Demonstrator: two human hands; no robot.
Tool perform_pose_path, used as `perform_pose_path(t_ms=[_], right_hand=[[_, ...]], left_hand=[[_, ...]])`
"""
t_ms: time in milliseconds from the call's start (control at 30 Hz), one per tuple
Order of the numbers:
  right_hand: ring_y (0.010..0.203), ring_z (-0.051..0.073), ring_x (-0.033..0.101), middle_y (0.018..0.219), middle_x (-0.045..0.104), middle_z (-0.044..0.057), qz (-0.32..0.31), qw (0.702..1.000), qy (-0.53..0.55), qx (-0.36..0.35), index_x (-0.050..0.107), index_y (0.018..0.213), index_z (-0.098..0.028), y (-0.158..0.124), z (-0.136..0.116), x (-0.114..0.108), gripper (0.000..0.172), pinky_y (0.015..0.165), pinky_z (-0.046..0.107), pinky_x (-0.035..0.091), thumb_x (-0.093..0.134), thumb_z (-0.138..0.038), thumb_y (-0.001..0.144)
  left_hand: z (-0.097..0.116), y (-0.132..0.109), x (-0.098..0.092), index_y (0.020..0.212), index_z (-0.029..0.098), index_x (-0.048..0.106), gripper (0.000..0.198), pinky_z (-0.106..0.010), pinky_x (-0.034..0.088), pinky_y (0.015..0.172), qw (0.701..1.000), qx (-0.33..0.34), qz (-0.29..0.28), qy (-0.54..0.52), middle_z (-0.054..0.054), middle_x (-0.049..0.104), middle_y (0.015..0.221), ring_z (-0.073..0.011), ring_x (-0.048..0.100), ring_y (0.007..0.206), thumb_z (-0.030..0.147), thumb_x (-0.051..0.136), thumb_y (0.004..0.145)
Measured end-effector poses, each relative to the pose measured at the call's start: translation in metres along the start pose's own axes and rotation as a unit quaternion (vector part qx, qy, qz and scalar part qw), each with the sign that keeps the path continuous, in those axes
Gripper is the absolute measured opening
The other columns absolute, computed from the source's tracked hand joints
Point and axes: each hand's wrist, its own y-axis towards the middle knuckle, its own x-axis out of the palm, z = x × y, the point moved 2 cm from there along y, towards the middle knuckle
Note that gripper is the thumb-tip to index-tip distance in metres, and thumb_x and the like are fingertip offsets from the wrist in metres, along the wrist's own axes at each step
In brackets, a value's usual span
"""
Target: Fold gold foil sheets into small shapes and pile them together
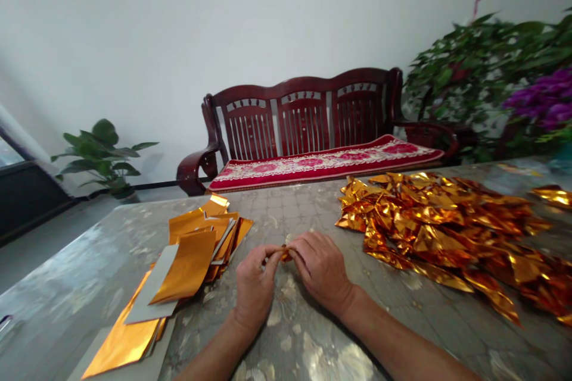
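My left hand (254, 283) and my right hand (322, 268) meet above the middle of the table, with their fingertips pinching a small folded piece of gold foil paper (284, 253). Most of that piece is hidden by my fingers. To the left of my left hand lies a loose stack of flat gold foil sheets (187, 268) with grey backing sheets (149, 286) among them. A large heap of folded, crumpled gold foil (447, 232) spreads to the right of my right hand, not touching it.
The table has a glossy, grey mottled cover (290, 208). A separate bit of gold foil (552, 195) lies at the far right edge. Behind the table stand a dark red wooden bench (304, 119) with a red cushion (326, 161), a potted plant (102, 158), and leafy plants with purple flowers (491, 83).
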Motion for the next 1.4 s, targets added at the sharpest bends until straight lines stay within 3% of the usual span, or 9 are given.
perform_pose_path(t_ms=[167,367,700,867,1067,1167,1233,1400], right_hand=[[0.082,0.019,0.052,0.083,0.064,0.003,-0.008,0.997,0.071,0.027,0.062,0.086,-0.021,0.0,-0.002,-0.001,0.017,0.076,0.031,0.035,0.051,-0.026,0.098],[0.077,0.019,0.05,0.077,0.06,0.003,-0.008,0.997,0.072,0.03,0.059,0.078,-0.02,0.001,-0.004,-0.002,0.015,0.072,0.032,0.035,0.052,-0.019,0.092],[0.084,0.019,0.052,0.085,0.062,0.004,-0.034,0.987,0.155,0.031,0.062,0.089,-0.019,0.001,0.002,-0.002,0.018,0.079,0.032,0.041,0.047,-0.01,0.092],[0.096,0.019,0.057,0.097,0.064,0.005,-0.042,0.978,0.193,0.062,0.065,0.101,-0.021,-0.002,0.009,0.001,0.014,0.085,0.032,0.045,0.055,-0.016,0.092],[0.084,0.016,0.061,0.086,0.064,0.003,-0.034,0.952,0.275,0.127,0.07,0.087,-0.022,-0.005,0.015,0.012,0.018,0.077,0.028,0.048,0.053,-0.016,0.091],[0.081,0.017,0.062,0.082,0.066,0.002,0.006,0.927,0.319,0.199,0.071,0.082,-0.021,-0.005,0.021,0.016,0.016,0.075,0.029,0.048,0.056,-0.02,0.086],[0.076,0.017,0.062,0.078,0.066,0.002,0.026,0.894,0.361,0.266,0.071,0.08,-0.02,-0.005,0.026,0.019,0.014,0.07,0.028,0.049,0.058,-0.025,0.083],[0.065,0.017,0.06,0.07,0.067,0.002,0.008,0.796,0.489,0.358,0.07,0.079,-0.017,-0.005,0.026,0.025,0.02,0.06,0.027,0.049,0.063,-0.036,0.077]], left_hand=[[-0.001,-0.002,0.001,0.082,0.021,0.068,0.019,-0.026,0.045,0.07,0.999,0.011,-0.017,0.043,0.0,0.069,0.076,-0.0156,0.063,0.072,0.033,0.057,0.092],[0.002,-0.003,0.002,0.082,0.021,0.064,0.021,-0.027,0.043,0.07,0.996,0.024,-0.042,0.076,-0.001,0.067,0.076,-0.0166,0.062,0.074,0.032,0.052,0.095],[0.003,-0.001,-0.003,0.084,0.021,0.064,0.021,-0.027,0.043,0.069,0.994,0.048,-0.03,0.098,0.0,0.066,0.076,-0.0161,0.062,0.073,0.032,0.052,0.096],[0.002,-0.001,-0.003,0.085,0.021,0.065,0.021,-0.028,0.044,0.071,0.993,0.059,-0.012,0.1,-0.001,0.068,0.077,-0.0169,0.062,0.074,0.033,0.053,0.096],[-0.001,-0.003,0.0,0.094,0.022,0.068,0.018,-0.032,0.049,0.078,0.993,0.092,-0.019,0.071,-0.003,0.071,0.085,-0.0191,0.065,0.082,0.034,0.053,0.095],[-0.004,-0.001,-0.002,0.106,0.021,0.064,0.02,-0.036,0.05,0.085,0.996,0.061,0.037,0.049,-0.006,0.071,0.098,-0.0207,0.065,0.094,0.031,0.051,0.095],[-0.007,0.0,-0.002,0.11,0.02,0.062,0.021,-0.036,0.051,0.084,0.997,0.032,0.058,0.027,-0.008,0.068,0.103,-0.0208,0.064,0.096,0.028,0.051,0.093],[-0.01,0.002,0.004,0.108,0.02,0.061,0.023,-0.028,0.054,0.075,0.998,0.001,0.003,-0.062,-0.006,0.065,0.103,-0.0171,0.064,0.091,0.018,0.054,0.086]])
